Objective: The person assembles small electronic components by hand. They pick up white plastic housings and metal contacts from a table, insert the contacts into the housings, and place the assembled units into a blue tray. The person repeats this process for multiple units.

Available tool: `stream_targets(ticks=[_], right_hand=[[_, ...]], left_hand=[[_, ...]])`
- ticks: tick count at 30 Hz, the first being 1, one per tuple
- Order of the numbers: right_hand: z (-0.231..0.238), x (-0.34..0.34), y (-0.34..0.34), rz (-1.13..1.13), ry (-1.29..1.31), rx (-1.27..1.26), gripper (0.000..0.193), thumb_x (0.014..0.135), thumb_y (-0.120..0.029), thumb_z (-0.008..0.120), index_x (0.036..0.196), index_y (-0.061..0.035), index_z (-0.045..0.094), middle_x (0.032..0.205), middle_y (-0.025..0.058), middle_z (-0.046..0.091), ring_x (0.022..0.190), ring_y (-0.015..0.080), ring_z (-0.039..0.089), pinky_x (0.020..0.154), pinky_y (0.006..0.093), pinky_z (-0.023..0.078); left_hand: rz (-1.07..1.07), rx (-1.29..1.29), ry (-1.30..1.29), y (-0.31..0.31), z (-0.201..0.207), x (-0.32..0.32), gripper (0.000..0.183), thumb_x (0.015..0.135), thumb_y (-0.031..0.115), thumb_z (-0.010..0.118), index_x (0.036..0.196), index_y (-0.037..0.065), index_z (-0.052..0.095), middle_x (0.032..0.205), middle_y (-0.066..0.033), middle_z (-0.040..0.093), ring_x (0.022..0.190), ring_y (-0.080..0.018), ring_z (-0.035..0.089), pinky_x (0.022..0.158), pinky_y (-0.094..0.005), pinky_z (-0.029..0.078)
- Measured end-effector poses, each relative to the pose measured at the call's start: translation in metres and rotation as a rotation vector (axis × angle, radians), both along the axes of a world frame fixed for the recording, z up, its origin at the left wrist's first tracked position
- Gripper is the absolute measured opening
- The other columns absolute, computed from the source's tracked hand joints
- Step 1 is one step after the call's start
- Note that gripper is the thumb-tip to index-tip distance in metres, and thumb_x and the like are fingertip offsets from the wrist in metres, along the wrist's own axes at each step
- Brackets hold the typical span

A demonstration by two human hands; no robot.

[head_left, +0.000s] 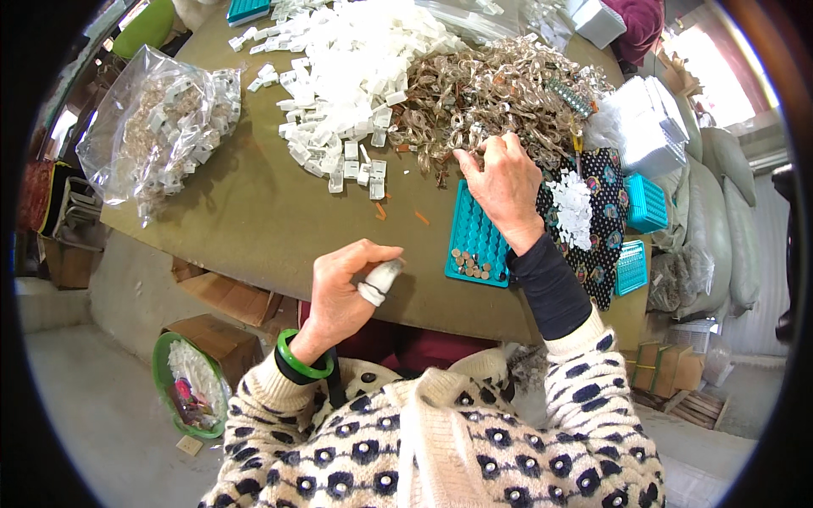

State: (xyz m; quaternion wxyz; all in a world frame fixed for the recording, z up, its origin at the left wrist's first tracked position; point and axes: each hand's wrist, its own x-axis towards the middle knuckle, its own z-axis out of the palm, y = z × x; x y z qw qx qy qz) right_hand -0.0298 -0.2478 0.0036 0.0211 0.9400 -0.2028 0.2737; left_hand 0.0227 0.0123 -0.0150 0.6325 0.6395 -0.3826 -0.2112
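Right hand (508,182) at tangled, shiny brown strands (461,97), near edge.
Likely light, springy; pinch loose ends. Right grip, left hand (340,286) curled; closure, contents unclear.

The counter (254,203) is olive-brown, the tray (472,216) teal. Pieces (356,72) are white, the tangled heap (461,97) brownish. The cream sweater (364,457) bears dark blotches.

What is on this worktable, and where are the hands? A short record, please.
Left hand: near the front edge of the table, white wrap on one digit
Right hand: over the teal tray, fingertips by the brownish pile
Tray contents: small round pieces
Left of pile: white pieces, heaped
Far left: filled clear bag
Right: patterned cloth bearing white bits
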Motion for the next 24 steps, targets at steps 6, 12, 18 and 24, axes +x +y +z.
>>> stream_targets(ticks=[6, 12, 18, 24], right_hand=[[0.004, -0.001, -0.027, 0.029, -0.083, 0.369, 0.024, 0.077, -0.021, 0.075, 0.071, -0.0038, 0.059, 0.076, 0.0124, 0.064, 0.065, 0.0308, 0.062, 0.057, 0.0404, 0.049], [0.036, -0.016, -0.057, 0.245, -0.377, 1.474, 0.018, 0.086, -0.017, 0.073, 0.078, -0.003, 0.065, 0.068, 0.0016, 0.063, 0.058, 0.0084, 0.056, 0.053, 0.0221, 0.044], [0.036, -0.009, -0.066, 0.004, -0.222, 0.848, 0.011, 0.089, -0.011, 0.068, 0.085, -0.0025, 0.063, 0.073, 0.0077, 0.067, 0.064, 0.015, 0.067, 0.054, 0.0251, 0.053], [0.044, -0.018, -0.039, 0.415, -0.603, 1.761, 0.01, 0.091, -0.008, 0.064, 0.087, 0.0013, 0.062, 0.083, 0.0157, 0.069, 0.073, 0.0242, 0.071, 0.063, 0.0331, 0.059]], left_hand=[[0.052, 0.008, 0.029, -0.005, 0.0, -0.001, 0.018, 0.085, -0.007, 0.065, 0.102, -0.002, 0.068, 0.082, -0.0078, 0.068, 0.074, -0.0134, 0.066, 0.066, -0.0247, 0.053], [0.029, 0.022, 0.182, -0.013, 0.005, -0.003, 0.018, 0.089, -0.007, 0.06, 0.105, -0.002, 0.067, 0.089, -0.0086, 0.069, 0.08, -0.015, 0.068, 0.069, -0.0239, 0.055], [0.035, 0.061, 0.215, -0.022, 0.007, -0.003, 0.015, 0.088, -0.004, 0.064, 0.103, -0.003, 0.067, 0.087, -0.0067, 0.071, 0.081, -0.0115, 0.068, 0.072, -0.0239, 0.054], [0.021, 0.016, 0.404, -0.041, 0.021, -0.001, 0.018, 0.092, 0.001, 0.062, 0.109, -0.001, 0.065, 0.092, -0.0107, 0.071, 0.079, -0.0148, 0.069, 0.068, -0.0252, 0.056]])
